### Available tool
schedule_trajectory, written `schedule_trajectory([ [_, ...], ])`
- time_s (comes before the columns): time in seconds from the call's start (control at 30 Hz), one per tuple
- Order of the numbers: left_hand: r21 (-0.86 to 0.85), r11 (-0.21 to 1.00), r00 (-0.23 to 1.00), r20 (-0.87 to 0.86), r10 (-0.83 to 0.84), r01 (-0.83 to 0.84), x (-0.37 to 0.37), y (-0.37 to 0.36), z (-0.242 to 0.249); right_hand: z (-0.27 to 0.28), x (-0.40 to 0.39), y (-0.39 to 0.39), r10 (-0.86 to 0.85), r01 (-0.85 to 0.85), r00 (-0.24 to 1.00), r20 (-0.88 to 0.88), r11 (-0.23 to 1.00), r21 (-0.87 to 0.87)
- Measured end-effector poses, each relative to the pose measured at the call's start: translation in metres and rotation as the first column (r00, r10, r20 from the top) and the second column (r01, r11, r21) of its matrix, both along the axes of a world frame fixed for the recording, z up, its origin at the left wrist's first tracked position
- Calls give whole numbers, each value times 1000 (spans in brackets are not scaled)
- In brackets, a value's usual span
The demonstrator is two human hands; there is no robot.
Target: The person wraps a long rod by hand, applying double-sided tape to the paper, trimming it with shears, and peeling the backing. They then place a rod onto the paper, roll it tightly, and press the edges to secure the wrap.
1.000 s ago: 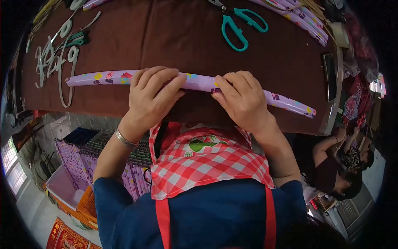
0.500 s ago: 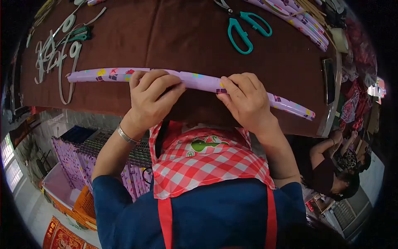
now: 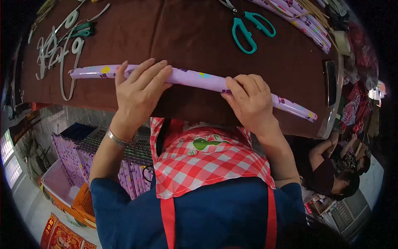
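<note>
1. The table, under a dark brown cloth, fills the upper half of the frame; its metal edge shows at the right.
2. Your blue top and red-checked apron take up the lower centre.
3. A stack of purple wrapped pieces stands in crates at the lower left, below the table edge.
4. Another person sits at the lower right, well apart from your hands.
5. The long purple patterned roll lies across the cloth from left of centre to the right edge, slightly bowed.
6. Your left hand lies flat on the roll left of centre, fingers spread and extended over it, not closed around it.
7. Your right hand presses on the roll right of centre, fingers together and curled over its top; whether it clamps the roll I cannot tell.
8. More purple wrapped strips lie at the upper right.
9. Teal-handled scissors rest at the top, right of centre, clear of both hands.
10. Pale cut-out shapes lie at the upper left, just beside the roll's left end.
11. A dark phone sits near the right table edge.
</note>
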State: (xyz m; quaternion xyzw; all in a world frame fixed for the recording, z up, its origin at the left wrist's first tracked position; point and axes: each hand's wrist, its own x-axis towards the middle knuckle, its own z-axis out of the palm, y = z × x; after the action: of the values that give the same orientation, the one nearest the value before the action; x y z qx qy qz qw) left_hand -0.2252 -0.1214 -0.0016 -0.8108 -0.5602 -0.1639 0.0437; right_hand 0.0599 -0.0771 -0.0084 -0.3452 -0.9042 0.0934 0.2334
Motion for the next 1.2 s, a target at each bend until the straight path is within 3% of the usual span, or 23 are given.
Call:
schedule_trajectory([
  [0.2,29,985,976,-131,173,-171,-62,-10,-2,-6,-1,1,-2,3,1000,-12,997,82],
  [0.37,49,979,957,-206,204,-198,-111,-20,-5,-3,2,-2,2,0,1000,-15,997,79],
  [0.47,26,913,850,-355,390,-408,-132,-28,1,-3,4,-1,8,-7,1000,-11,998,70],
  [0.5,24,913,851,-354,389,-407,-124,-27,6,-4,4,-1,20,-19,1000,-11,996,83],
  [0.57,18,954,922,-253,294,-300,-90,-24,12,-7,5,0,23,-22,1000,-15,995,94],
  [0.63,-45,984,985,5,175,-174,-37,-13,10,-7,3,0,22,-20,1000,-20,994,106],
  [0.77,-45,999,907,420,29,-11,43,22,3,-5,2,-2,16,-17,1000,2,995,95],
  [0.8,-44,999,904,426,30,-13,48,24,1,-5,3,-2,15,-15,1000,4,996,87],
  [0.87,-197,980,926,372,69,5,55,26,-1,-5,4,-1,12,-13,1000,7,997,81],
  [1.2,-267,949,867,498,-12,166,32,26,7,-6,4,-3,14,-12,999,-46,999,44],
])
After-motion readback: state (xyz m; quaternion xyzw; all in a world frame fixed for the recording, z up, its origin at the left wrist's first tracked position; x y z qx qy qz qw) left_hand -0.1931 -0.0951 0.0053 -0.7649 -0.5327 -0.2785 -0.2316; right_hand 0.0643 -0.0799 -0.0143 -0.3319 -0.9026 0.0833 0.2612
